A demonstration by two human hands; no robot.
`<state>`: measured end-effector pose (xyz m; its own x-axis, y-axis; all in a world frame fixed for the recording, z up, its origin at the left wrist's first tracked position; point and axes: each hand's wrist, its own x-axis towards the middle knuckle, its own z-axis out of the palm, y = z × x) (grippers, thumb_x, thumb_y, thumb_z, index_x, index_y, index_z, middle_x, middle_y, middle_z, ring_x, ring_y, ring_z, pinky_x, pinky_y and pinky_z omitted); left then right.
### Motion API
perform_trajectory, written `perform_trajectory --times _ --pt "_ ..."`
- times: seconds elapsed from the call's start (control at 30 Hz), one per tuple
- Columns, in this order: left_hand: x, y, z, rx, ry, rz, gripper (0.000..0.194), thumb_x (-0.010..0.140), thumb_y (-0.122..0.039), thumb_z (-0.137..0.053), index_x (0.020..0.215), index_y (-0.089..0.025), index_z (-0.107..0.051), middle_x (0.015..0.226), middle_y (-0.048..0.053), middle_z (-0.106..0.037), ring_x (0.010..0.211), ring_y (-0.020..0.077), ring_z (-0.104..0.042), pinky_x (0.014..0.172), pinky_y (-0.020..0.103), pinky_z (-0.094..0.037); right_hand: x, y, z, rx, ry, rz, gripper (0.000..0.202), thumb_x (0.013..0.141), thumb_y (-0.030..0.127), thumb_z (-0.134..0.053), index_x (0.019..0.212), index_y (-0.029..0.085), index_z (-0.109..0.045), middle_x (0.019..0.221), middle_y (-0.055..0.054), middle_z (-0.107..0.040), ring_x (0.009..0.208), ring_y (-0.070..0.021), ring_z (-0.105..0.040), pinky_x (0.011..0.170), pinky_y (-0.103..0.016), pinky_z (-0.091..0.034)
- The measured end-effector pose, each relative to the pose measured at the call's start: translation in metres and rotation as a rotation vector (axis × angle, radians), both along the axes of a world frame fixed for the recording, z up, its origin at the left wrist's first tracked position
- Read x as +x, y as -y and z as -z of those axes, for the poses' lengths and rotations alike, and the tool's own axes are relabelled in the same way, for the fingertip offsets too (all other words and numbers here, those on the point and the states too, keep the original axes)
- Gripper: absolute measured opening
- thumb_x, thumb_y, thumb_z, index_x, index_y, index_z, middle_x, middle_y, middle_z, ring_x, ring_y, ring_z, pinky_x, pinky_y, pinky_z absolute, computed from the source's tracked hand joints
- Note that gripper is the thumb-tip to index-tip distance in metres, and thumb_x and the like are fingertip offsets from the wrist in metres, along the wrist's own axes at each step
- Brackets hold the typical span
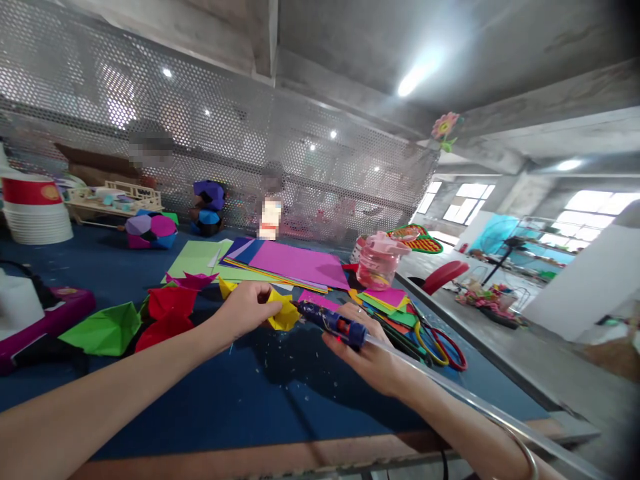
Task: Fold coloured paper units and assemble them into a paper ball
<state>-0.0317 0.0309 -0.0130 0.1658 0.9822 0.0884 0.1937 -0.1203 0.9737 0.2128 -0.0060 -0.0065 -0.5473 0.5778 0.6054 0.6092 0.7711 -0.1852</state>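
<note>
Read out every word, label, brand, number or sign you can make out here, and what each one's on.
No text can be read.
Stack of white paper cups with a red band: round gold emblem, too blurred to read.
Dark blue patterned glue gun in the right hand: pale markings, too small to read.
Clear pink plastic bottle: faint pale marks, too blurred to read.
</note>
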Motion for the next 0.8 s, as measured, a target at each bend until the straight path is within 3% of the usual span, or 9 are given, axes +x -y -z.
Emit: perform_trajectory --times 0.27,0.8 --pt "-0.0042 -0.0043 0.0107 0.291 -0.184 0.017 0.016 0.069 -0.031 -0.064 0.065 -0.016 -0.065 0.061 0.002 -0.066 0.059 0.0158 -0.06 0.054 0.023 -0.044 -0.0015 0.004 -0.0008 0.036 0.047 0.001 0.017 0.096 0.032 -0.055 0.082 0.021 -0.052 0.078 -0.003 -0.061 0.076 -0.0181 -0.054 0.077 -0.033 -0.045" --pt "-0.0022 0.0016 0.0064 0.314 -0.218 0.046 0.017 0.072 -0.031 -0.062 0.065 -0.016 -0.065 0.063 0.003 -0.066 0.061 0.0173 -0.061 0.054 0.023 -0.043 0.0013 0.003 0.0017 0.066 0.088 0.017 0.02 0.096 0.034 -0.054 0.082 0.02 -0.053 0.078 -0.003 -0.06 0.075 -0.0181 -0.053 0.075 -0.033 -0.044"
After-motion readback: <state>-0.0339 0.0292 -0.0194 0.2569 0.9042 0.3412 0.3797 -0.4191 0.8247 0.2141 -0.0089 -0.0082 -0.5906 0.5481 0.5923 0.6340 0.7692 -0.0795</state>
